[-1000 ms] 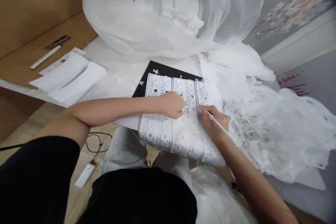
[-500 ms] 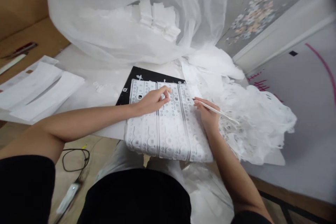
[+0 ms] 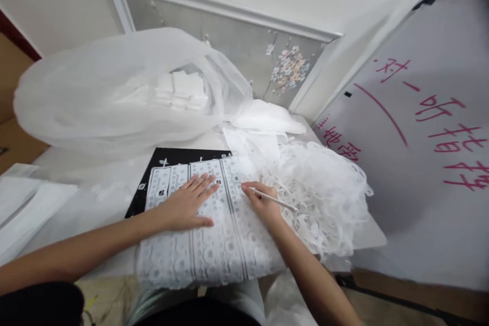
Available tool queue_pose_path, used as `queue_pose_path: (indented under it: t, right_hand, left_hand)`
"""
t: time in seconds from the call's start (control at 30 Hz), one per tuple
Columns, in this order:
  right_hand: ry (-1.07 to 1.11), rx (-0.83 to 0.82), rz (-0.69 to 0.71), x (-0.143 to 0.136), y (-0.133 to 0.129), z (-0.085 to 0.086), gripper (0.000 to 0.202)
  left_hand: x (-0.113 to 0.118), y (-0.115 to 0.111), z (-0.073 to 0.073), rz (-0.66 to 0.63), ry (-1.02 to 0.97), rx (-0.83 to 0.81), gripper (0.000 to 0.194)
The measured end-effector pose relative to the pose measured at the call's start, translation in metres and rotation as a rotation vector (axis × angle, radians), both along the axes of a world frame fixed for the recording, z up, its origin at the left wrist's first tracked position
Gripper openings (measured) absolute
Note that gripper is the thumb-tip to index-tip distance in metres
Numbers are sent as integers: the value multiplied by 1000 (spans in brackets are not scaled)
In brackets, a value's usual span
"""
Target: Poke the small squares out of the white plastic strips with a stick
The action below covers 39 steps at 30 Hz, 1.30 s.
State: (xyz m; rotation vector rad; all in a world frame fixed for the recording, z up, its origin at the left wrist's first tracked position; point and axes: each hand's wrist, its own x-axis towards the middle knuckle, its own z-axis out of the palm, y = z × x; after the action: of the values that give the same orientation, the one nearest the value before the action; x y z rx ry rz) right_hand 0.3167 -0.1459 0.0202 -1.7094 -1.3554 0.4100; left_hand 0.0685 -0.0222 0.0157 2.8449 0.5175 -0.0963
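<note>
A white sheet point(image 3: 208, 260) printed with rows of grey outlines hangs over the table's near edge, with a black board point(image 3: 136, 205) showing beneath its far and left sides. My left hand point(image 3: 185, 207) lies flat on the sheet, fingers spread. Held like a pencil in my right hand point(image 3: 264, 205) is a slim white pen-like tool point(image 3: 286, 205); its tip is at the sheet's right part, hidden by my fingers. A few small dark openings point(image 3: 161, 193) show in the sheet.
A heap of thin white cut strips point(image 3: 321, 193) sits on the right. Behind is a big translucent bag point(image 3: 95, 81) with white pieces inside. White panels point(image 3: 23, 204) lie at left. A whiteboard point(image 3: 405, 214) with red writing and a framed flower picture point(image 3: 171, 20) stand around the table.
My left hand has gone from curled fingers above the sheet to lying flat and spread on it. My right hand keeps the tool near the sheet's right part. The view has tilted up.
</note>
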Motion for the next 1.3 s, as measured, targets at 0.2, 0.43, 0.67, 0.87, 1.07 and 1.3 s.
queue_pose_path:
  t: [0.2, 0.43, 0.67, 0.87, 1.07, 1.3]
  right_hand:
    - [152, -25, 97, -1, 0, 4, 25]
    - [259, 33, 65, 7, 5, 0, 23]
    - [536, -221, 115, 13, 54, 20, 38]
    - [466, -203, 250, -7, 137, 5, 31]
    - [133, 218, -53, 0, 144, -19, 26]
    - [196, 58, 24, -4, 139, -16, 28]
  left_hand:
    - [-16, 5, 4, -5, 56, -13, 98]
    - [-41, 15, 7, -27, 24, -1, 91]
    - [-70, 21, -6, -94, 6, 92, 83]
    - [-70, 23, 2, -103, 47, 57, 80]
    - [-43, 20, 35, -87, 179, 59, 81]
    - [38, 17, 62, 115, 168, 162, 43]
